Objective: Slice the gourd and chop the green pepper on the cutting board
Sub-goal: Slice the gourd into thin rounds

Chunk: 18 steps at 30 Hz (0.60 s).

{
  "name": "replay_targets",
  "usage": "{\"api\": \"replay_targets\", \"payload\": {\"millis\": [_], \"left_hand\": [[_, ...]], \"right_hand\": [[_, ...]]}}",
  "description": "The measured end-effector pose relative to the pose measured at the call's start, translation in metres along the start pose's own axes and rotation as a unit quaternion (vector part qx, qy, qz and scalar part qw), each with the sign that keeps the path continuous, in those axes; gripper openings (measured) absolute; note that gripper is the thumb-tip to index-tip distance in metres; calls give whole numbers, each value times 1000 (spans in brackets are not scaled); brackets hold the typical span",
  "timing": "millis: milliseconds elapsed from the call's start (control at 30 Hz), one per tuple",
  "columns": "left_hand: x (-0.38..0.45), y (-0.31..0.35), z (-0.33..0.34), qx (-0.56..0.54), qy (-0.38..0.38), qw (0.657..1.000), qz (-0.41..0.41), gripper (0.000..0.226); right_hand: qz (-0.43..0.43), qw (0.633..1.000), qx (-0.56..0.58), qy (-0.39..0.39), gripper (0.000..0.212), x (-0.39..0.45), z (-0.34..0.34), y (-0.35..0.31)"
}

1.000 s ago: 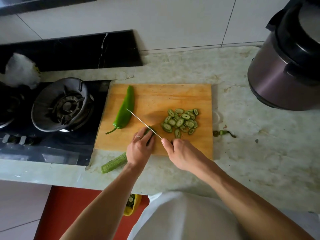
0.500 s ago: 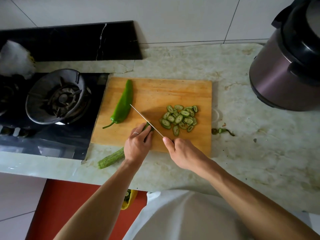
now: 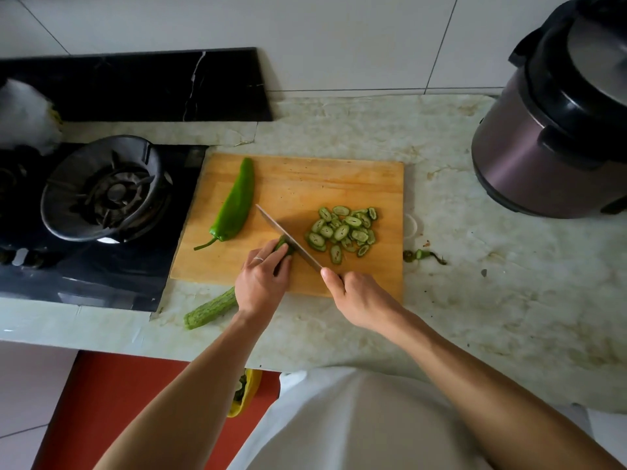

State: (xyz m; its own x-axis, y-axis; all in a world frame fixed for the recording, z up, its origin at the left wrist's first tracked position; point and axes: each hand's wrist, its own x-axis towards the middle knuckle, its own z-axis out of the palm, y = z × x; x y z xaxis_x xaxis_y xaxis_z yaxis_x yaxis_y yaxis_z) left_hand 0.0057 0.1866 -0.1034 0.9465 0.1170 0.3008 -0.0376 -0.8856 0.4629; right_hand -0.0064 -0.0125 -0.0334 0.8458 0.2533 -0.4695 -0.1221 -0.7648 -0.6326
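A wooden cutting board [image 3: 305, 184] lies on the counter. A ridged green gourd [image 3: 210, 308] runs from the counter's front edge up onto the board, mostly hidden under my left hand [image 3: 261, 283], which grips it near its cut end. My right hand [image 3: 359, 296] holds a knife [image 3: 288, 237] by the handle, the blade slanting across the gourd's tip beside my left fingers. A pile of several gourd slices [image 3: 342, 230] sits to the blade's right. A whole green pepper [image 3: 235, 203] lies on the board's left part.
A black gas stove [image 3: 105, 195] adjoins the board on the left. A purple and black pressure cooker [image 3: 556, 130] stands at the back right. Green trimmings [image 3: 422, 256] lie on the counter right of the board. The counter's front edge runs just below my wrists.
The knife blade has come down onto the gourd's tip, and more of its flat side shows now. My left hand keeps its hold; the gourd's tail on the counter looks much the same.
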Motion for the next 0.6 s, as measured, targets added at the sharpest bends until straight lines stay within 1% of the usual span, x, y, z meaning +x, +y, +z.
{"api": "replay_targets", "payload": {"millis": [100,200,300,600], "left_hand": [[1,4,-3,-14,-1,1000,-4,22],[4,5,-6,-32,-14,999,11,24],[1,6,-3,-42,-34,998,23,28],[-4,5,4,-27,-32,999,27,29]], "right_hand": [[8,1000,28,8,64,0,-10,2],[17,999,38,19,64,1,-19,5],[-5,999,28,29,61,-4,-25,6],[-33,999,10,15,59,-12,-15,-1]]}}
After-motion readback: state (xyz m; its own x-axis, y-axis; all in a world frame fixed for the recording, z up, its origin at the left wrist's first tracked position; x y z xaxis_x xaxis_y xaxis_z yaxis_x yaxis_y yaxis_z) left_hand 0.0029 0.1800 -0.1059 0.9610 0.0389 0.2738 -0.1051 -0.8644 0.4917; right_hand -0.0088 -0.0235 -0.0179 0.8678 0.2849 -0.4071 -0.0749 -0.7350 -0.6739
